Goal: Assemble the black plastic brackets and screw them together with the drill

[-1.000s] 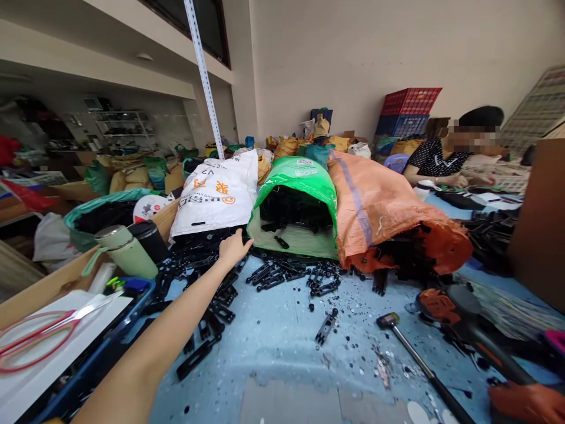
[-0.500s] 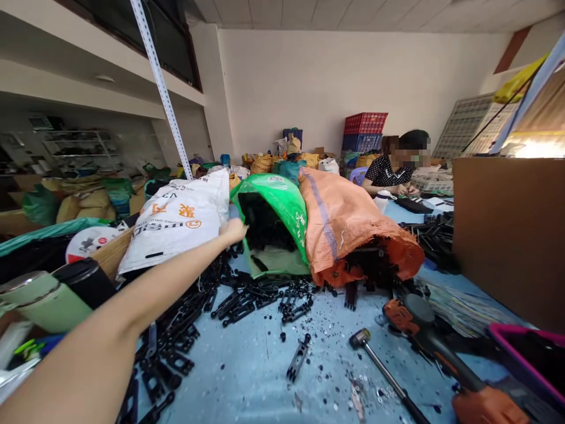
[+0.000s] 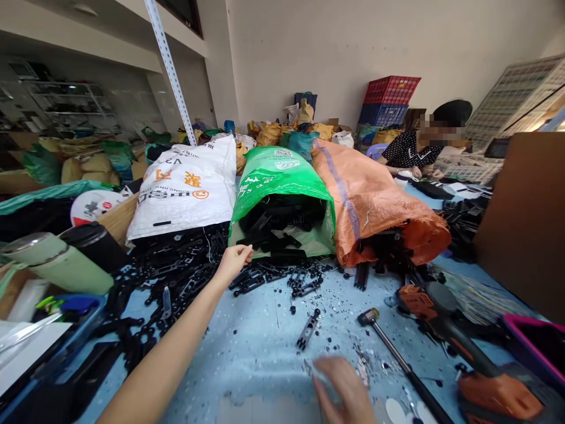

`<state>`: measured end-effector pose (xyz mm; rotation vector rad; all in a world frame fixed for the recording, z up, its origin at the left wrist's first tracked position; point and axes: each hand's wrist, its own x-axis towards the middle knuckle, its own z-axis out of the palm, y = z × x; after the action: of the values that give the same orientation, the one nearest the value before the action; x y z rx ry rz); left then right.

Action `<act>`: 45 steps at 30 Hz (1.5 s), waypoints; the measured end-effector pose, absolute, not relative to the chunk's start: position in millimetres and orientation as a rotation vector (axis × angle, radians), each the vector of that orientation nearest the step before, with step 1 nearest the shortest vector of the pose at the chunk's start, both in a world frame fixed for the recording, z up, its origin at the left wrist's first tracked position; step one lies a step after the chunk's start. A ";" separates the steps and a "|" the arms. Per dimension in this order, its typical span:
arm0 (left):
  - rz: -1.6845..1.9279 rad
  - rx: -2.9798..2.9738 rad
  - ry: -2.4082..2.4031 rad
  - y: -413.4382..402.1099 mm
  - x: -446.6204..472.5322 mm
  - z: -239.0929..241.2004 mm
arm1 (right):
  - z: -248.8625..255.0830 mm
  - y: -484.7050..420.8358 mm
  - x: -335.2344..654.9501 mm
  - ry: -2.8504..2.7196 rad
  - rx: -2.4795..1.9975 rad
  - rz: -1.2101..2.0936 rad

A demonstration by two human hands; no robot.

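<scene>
My left hand (image 3: 235,262) reaches out with thumb and fingers pinched together at the lower left lip of a green woven bag (image 3: 282,171). The bag's mouth faces me, and dark plastic parts (image 3: 273,227) fill its inside. My right hand (image 3: 346,388), smeared by motion, is low over the front of the table, thumb and fingers apart with nothing seen between them. Just beyond it lies a single black slotted part (image 3: 308,330). A mallet (image 3: 392,359) rests to its right.
A white sack (image 3: 185,185) and an orange sack (image 3: 375,206) flank the green bag. Black parts (image 3: 176,265) are heaped at left. An orange and black power tool (image 3: 445,330), a cardboard panel (image 3: 521,206) and a purple-rimmed bin (image 3: 521,335) are at right. Another person (image 3: 410,150) works behind.
The green bag's mouth has turned toward me and opened wider. My left hand has shifted from its side rim to its lower lip. My right hand has come into view at the bottom.
</scene>
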<state>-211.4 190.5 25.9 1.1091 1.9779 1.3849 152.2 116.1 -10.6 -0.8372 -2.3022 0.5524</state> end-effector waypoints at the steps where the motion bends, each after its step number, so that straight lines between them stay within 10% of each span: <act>1: 1.373 1.115 1.994 175.7 -211.5 24.5 | -4.1 140.3 134.1 -2.340 -0.812 0.538; 9: 1.043 1.285 2.325 49.1 -197.2 19.3 | 35.3 299.8 -9.6 -2.666 -1.067 0.236; 16: 0.521 1.398 2.732 -16.2 -191.8 3.1 | 39.1 256.9 2.4 -2.739 -1.031 0.337; 22: 0.353 1.481 2.852 -29.2 -176.3 -12.2 | 17.6 149.5 90.2 -2.943 -0.528 0.967; 27: 0.152 1.562 2.767 -9.6 -186.2 -14.8 | 8.4 157.2 122.4 -2.671 -1.047 0.892; 34: -0.035 1.582 2.658 0.5 -201.2 -20.7 | 24.7 142.6 122.5 -1.893 -0.940 1.937; 45: 0.942 1.767 2.482 -9.5 -134.5 -1.9 | 3.3 64.9 131.7 -2.648 -0.960 0.622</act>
<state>-134.5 -9.5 -1.9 1.7666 2.4820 0.9423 131.7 64.9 3.3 -0.9600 -2.6483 0.6218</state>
